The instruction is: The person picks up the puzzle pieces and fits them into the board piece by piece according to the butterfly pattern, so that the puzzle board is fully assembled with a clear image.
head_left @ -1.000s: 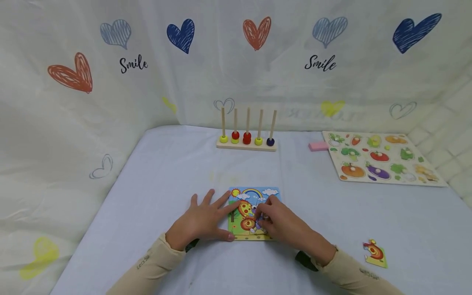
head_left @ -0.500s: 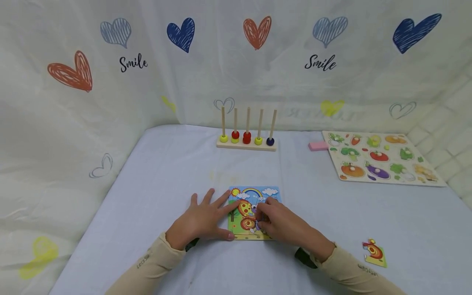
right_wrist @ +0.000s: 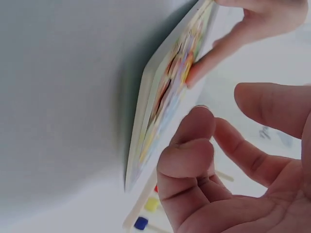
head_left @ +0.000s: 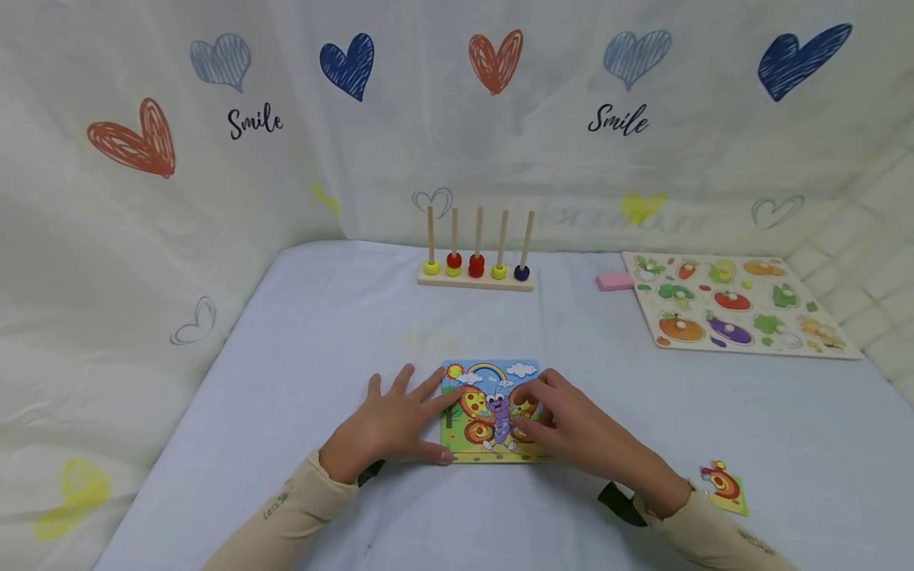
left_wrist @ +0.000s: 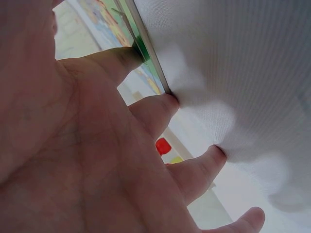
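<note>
A jigsaw puzzle [head_left: 493, 457] with a butterfly picture lies flat at the table's middle. My left hand [head_left: 393, 424] spreads its fingers along the puzzle's left side; the index finger rests on the picture and the thumb touches the lower left corner. Its other fingertips touch the cloth or the puzzle's edge in the left wrist view. My right hand [head_left: 578, 428] hovers at the puzzle's right side, fingers loosely bent, thumb apart, nothing between them in the right wrist view. The purple butterfly body [head_left: 501, 424] shows between the hands. Part of the right wing is hidden behind my right fingers.
A loose puzzle piece [head_left: 727, 488] lies at the right, beside my right sleeve. At the back stands a bead abacus [head_left: 476, 283] with upright pegs. A vegetable peg board [head_left: 735, 321] lies at the back right, with a pink block [head_left: 614, 281] at its left edge.
My right hand has shifted right, off the butterfly's body, and its fingers have loosened, so the purple body now shows. The left hand has stayed in place.
</note>
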Available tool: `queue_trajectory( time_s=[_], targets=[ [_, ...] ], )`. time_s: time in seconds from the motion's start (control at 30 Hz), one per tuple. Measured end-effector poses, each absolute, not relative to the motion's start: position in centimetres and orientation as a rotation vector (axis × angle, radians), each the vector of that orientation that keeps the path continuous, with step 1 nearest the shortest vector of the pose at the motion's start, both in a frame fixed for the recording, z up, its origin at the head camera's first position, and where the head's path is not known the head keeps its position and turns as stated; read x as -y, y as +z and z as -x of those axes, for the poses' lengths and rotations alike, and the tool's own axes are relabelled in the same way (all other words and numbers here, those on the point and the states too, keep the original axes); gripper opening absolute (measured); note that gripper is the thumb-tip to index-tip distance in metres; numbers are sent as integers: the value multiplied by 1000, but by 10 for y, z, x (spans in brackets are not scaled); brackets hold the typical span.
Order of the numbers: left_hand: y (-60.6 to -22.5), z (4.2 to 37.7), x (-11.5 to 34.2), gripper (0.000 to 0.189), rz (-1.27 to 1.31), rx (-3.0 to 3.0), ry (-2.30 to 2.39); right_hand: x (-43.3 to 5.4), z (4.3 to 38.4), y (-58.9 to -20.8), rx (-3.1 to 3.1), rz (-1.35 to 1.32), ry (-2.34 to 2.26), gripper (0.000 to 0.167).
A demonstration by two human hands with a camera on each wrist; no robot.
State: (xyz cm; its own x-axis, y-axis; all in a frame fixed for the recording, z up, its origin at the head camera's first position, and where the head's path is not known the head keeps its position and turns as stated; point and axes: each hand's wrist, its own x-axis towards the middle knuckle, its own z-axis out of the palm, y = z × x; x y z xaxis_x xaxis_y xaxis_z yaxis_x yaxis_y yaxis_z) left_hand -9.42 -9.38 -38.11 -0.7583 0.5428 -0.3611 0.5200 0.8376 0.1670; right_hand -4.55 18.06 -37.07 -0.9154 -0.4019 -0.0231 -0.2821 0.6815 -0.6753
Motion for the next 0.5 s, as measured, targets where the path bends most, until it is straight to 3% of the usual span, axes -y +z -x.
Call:
queue_trajectory(
  time_s=[0.5],
  targets=[
    [-379,92,94,95,-802,-2617,101,-221,19,-366,-2785,427,-948,37]
  ],
)
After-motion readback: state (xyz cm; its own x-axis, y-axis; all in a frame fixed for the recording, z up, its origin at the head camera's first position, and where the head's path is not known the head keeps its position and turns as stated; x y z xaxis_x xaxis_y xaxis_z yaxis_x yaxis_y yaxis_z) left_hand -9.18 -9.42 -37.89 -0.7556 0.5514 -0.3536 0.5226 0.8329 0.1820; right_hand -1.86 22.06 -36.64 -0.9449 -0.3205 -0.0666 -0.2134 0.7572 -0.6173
